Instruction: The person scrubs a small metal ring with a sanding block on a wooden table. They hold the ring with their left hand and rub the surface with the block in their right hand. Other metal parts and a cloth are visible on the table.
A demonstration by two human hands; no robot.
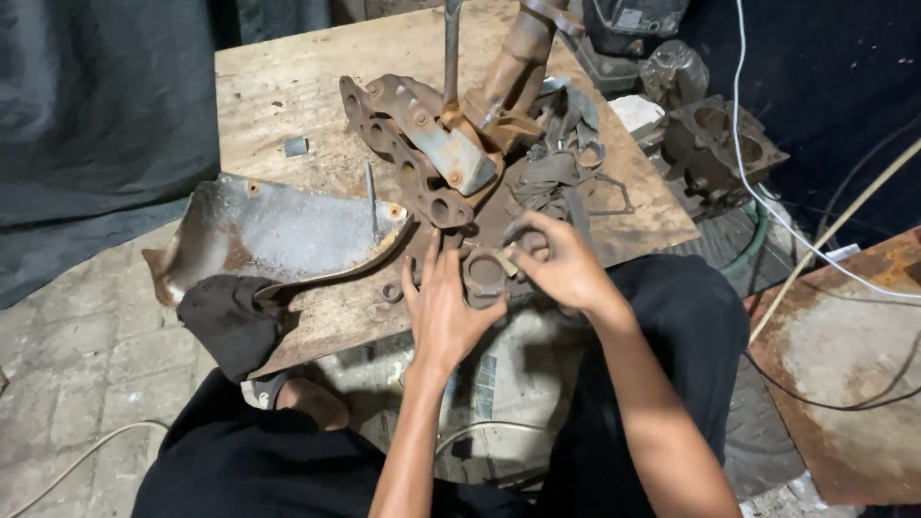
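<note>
A rusty exhaust manifold (413,158) with several round ports lies across a low wooden board (278,86). My left hand (443,309) rests flat on the board's near edge, fingers spread, touching a rusty flange piece (484,271) with a round hole. My right hand (556,261) curls over the same flange from the right, fingertips pinching a small pale part against it. Dark gaskets (566,182) lie just behind my right hand. A small ring (390,292) sits left of my left thumb.
A curved metal heat shield (278,230) lies at the board's left, with a black rag (230,321) on its near end. A rusty pipe (513,62) rises at the back. A carburettor body (715,144), white cable (767,206) and rusty sheet (854,364) are on the right.
</note>
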